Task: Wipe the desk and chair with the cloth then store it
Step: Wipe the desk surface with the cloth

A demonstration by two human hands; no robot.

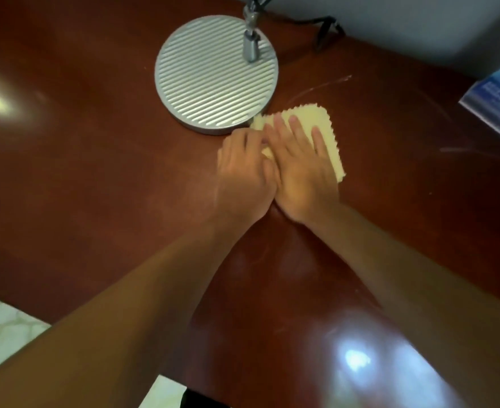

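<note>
A pale yellow cloth (316, 119) with a zigzag edge lies flat on the dark red-brown desk (95, 172), just right of a lamp base. My right hand (304, 169) presses flat on it with straight, spread fingers. My left hand (244, 169) lies beside it, touching the right hand, and covers the cloth's left edge; its fingertips are hidden, so its hold cannot be made out. Both forearms reach in from the bottom of the view.
A round ribbed silver lamp base (213, 75) with its stem stands at the back, touching the cloth's corner. A black cable (325, 28) runs along the wall behind. A blue and white box (496, 101) sits at the right edge. Pale floor (4, 334) shows at bottom left.
</note>
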